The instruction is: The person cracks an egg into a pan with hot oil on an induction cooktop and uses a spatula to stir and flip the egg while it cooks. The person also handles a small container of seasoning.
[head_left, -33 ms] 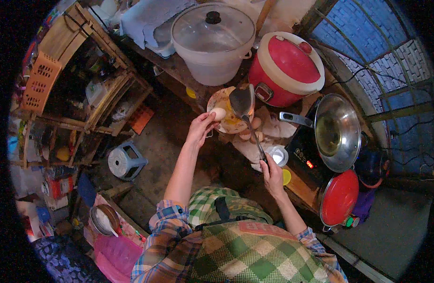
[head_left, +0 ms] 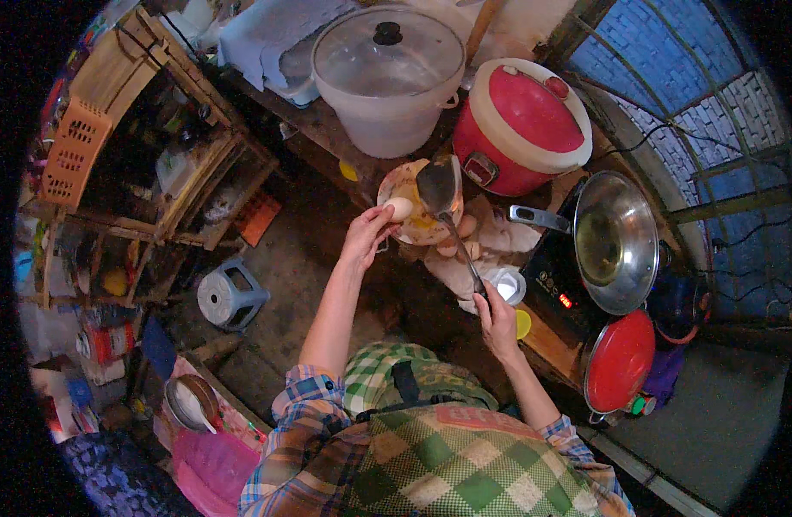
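Over the counter's near edge, left hand (head_left: 364,237) pinching a pale egg (head_left: 401,208) against the rim of a shallow patterned bowl (head_left: 396,185), seemingly for cracking. Right hand (head_left: 497,320) closed round a long metal ladle (head_left: 440,186), poised above the bowl. Beyond: red rice cooker (head_left: 521,125), steel wok (head_left: 615,241).

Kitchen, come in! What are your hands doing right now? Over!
Left hand holds egg at bowl rim. Right hand grips spatula, blade over bowl. Red rice cooker and pan close by.
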`<state>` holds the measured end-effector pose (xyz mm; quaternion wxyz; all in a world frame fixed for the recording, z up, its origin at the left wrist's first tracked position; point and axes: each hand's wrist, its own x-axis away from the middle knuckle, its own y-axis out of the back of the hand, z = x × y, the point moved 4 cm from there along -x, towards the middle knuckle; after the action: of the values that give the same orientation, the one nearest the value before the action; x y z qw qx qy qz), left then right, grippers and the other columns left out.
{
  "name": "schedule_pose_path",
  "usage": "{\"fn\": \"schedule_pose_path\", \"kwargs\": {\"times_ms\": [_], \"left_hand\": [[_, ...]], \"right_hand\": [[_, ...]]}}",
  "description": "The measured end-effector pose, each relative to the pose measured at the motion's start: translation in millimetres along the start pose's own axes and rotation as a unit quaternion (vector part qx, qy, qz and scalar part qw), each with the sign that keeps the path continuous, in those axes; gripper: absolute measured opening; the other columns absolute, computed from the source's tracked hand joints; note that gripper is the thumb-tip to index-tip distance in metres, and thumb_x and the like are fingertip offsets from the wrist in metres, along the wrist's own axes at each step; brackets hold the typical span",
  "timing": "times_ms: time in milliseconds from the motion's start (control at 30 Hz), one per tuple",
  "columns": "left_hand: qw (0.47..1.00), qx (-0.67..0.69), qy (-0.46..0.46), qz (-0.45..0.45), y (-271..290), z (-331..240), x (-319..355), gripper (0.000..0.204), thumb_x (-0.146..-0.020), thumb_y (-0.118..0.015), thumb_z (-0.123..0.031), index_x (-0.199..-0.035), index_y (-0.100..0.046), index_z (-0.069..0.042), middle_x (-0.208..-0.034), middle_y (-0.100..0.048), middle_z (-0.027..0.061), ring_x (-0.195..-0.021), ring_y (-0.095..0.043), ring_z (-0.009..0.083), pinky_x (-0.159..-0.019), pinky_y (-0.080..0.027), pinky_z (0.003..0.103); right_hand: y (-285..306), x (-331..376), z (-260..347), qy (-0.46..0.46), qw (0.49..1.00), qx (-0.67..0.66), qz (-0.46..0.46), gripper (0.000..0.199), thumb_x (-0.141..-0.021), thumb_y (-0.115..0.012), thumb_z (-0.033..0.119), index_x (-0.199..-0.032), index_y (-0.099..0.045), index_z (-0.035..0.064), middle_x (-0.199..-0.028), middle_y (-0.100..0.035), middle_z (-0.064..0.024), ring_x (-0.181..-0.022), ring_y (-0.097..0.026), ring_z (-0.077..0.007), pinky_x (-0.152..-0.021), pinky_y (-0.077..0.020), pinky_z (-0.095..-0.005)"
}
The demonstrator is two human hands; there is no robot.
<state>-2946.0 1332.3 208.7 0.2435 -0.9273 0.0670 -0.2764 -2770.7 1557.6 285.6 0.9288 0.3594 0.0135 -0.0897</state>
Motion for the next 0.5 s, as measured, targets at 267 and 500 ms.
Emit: {"fn": "schedule_pose_path", "kwargs": {"times_ms": [267,500], "left_hand": [[1.0,-0.004,0.003,-0.015,-6.8,-3.4,-7.6,0.037,-0.083,-0.066,-0.027,-0.108,-0.055,-0.001,-0.096,-0.061,0.0072,-0.087,-0.059,0.0154,-0.079,-0.049,0.026],[1.0,0.0,-0.014,-0.008,-11.3,-0.4,-13.9,0.038,-0.083,-0.066,-0.028,-0.109,-0.054,-0.001,-0.097,-0.061,0.008,-0.086,-0.059,0.0157,-0.079,-0.049,0.026]], "right_hand": [[0.5,-2.5,-3.0,0.01,1.0,0.002,-0.013,0.032,-0.086,-0.059,0.015,-0.114,-0.053,0.0011,-0.09,-0.062,-0.0194,-0.079,-0.061,-0.033,-0.066,-0.0487,-0.0371],[4.2,-6.9,12.5,0.061,0.998,0.03,-0.007,0.032,-0.086,-0.059,0.017,-0.114,-0.053,0.0028,-0.086,-0.061,-0.0167,-0.074,-0.061,-0.0303,-0.063,-0.0482,-0.0363]]}}
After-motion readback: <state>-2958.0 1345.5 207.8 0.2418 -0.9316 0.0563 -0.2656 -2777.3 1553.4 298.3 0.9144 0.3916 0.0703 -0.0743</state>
